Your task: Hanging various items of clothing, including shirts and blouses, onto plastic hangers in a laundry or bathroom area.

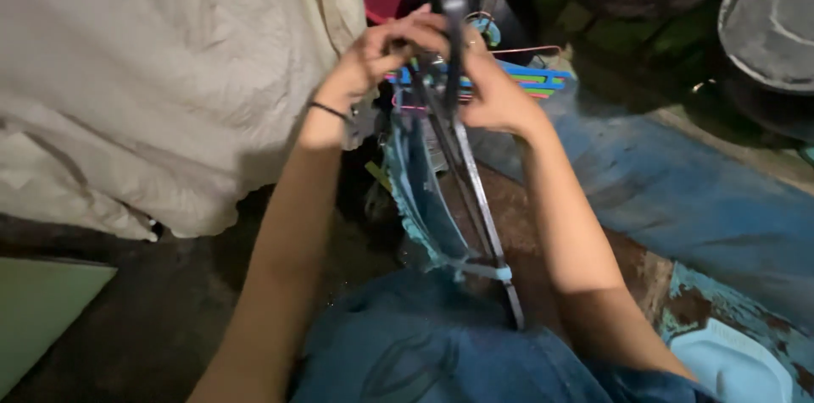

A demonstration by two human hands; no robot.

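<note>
Head view: I watch both hands raised at the far centre, left hand (381,51) and right hand (487,85) clenched around dark hangers (462,161) above a stack of coloured hangers (530,79); pale cloth (161,72) hangs left.

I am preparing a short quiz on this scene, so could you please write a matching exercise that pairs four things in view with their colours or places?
Things:
1. cloth sheet
2. stack of hangers
3. wristband
4. plastic tray

Descriptions:
A. thin and black, on the left hand's wrist
B. pale blue, bottom right corner
C. cream, hanging at the left
D. multicoloured, just past the right hand

Pairs: 1-C, 2-D, 3-A, 4-B
</note>
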